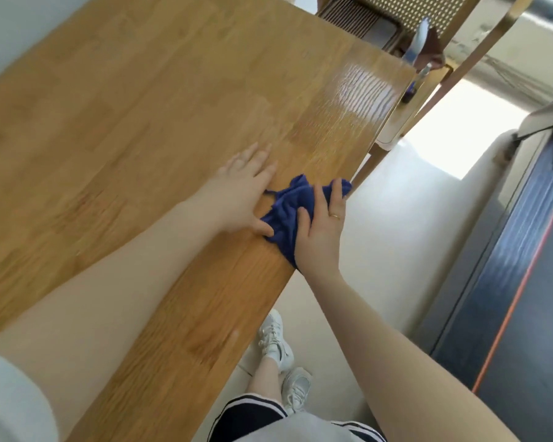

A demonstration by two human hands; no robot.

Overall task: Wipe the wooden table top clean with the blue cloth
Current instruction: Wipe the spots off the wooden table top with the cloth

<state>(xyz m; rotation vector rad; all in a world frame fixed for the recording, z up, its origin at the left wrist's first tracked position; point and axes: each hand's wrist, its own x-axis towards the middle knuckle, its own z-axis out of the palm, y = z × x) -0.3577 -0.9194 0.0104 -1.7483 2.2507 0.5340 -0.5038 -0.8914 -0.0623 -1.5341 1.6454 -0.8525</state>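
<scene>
The wooden table top fills the left and middle of the head view. A crumpled blue cloth lies at its right edge. My right hand presses flat on the cloth, fingers spread over it, a ring on one finger. My left hand rests flat on the wood just left of the cloth, fingers apart, its thumb touching the cloth's edge. Part of the cloth is hidden under my right palm.
A wooden chair with a woven back stands at the table's far right corner. A spray bottle is beside that corner. A dark treadmill-like machine runs along the right. My legs and white shoes stand on the pale floor.
</scene>
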